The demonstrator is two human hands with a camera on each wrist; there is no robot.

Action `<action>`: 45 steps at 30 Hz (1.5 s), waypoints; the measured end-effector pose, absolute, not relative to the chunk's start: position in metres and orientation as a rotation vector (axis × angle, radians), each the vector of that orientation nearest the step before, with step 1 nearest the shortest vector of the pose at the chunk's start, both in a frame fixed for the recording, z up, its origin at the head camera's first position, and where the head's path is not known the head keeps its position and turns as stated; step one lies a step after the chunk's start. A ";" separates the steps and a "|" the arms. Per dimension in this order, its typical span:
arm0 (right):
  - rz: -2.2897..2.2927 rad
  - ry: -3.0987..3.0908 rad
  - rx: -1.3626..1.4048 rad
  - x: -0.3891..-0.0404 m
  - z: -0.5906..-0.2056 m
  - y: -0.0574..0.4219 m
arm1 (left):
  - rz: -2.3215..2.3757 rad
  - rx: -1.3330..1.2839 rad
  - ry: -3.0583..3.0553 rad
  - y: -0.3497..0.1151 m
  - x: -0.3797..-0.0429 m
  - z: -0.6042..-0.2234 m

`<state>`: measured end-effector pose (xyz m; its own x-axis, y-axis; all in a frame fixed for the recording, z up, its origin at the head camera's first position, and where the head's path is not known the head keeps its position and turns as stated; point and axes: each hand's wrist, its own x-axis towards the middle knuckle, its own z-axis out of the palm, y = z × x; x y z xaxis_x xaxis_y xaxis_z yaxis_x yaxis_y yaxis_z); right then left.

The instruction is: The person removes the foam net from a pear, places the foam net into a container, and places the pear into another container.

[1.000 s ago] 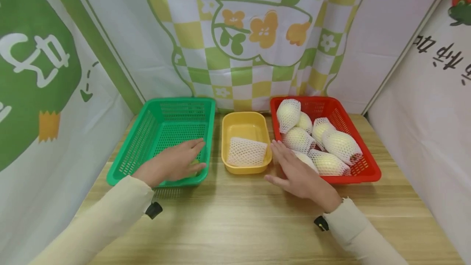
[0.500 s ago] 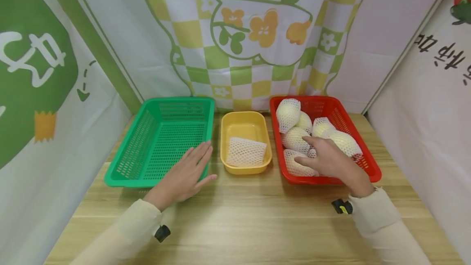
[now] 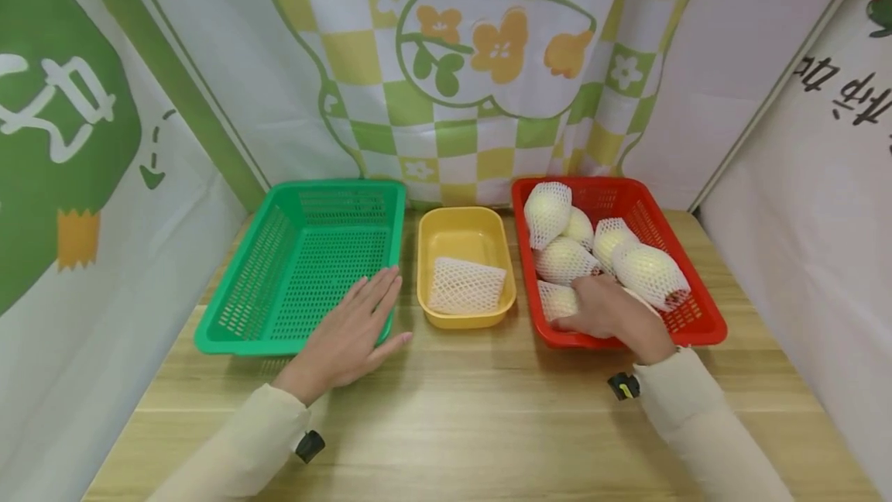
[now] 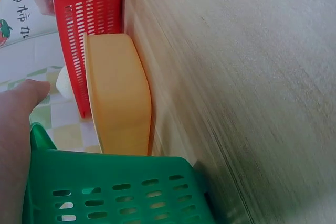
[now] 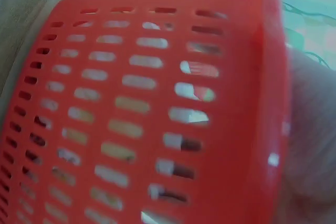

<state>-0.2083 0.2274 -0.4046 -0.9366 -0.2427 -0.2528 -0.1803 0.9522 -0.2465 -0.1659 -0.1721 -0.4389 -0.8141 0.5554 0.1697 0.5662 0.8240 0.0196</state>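
Note:
Over the near right corner of the green basket (image 3: 310,347) lies my left hand (image 3: 341,335), palm down and fingers straight; it covers part of that rim. In the left wrist view, its thumb (image 4: 31,92) sticks out above the green wall. My right hand (image 3: 613,312) reaches into the front of the red basket (image 3: 700,312). Its thumb and bent fingers grip a pale yellow fruit (image 3: 555,300) in a white foam net. The fingertips and the fruit's right half are hidden. Several more net-wrapped fruits (image 3: 651,273) lie behind and beside this hand.
Between the baskets stands a small yellow tub (image 3: 463,322) with a loose white foam net (image 3: 465,285) in it. All three containers stand on a wooden table (image 3: 446,417). A printed curtain (image 3: 460,122) closes off the back, with fabric walls at both sides.
My right hand has moved right from the yellow tub and down into the red basket onto a fruit. My left hand has drawn back to the green basket's near corner; the yellow-green patch beneath it is out of sight.

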 end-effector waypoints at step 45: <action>-0.502 2.929 -0.751 -0.204 -0.315 0.203 | -0.120 -0.879 -2.865 -0.174 -0.167 -0.439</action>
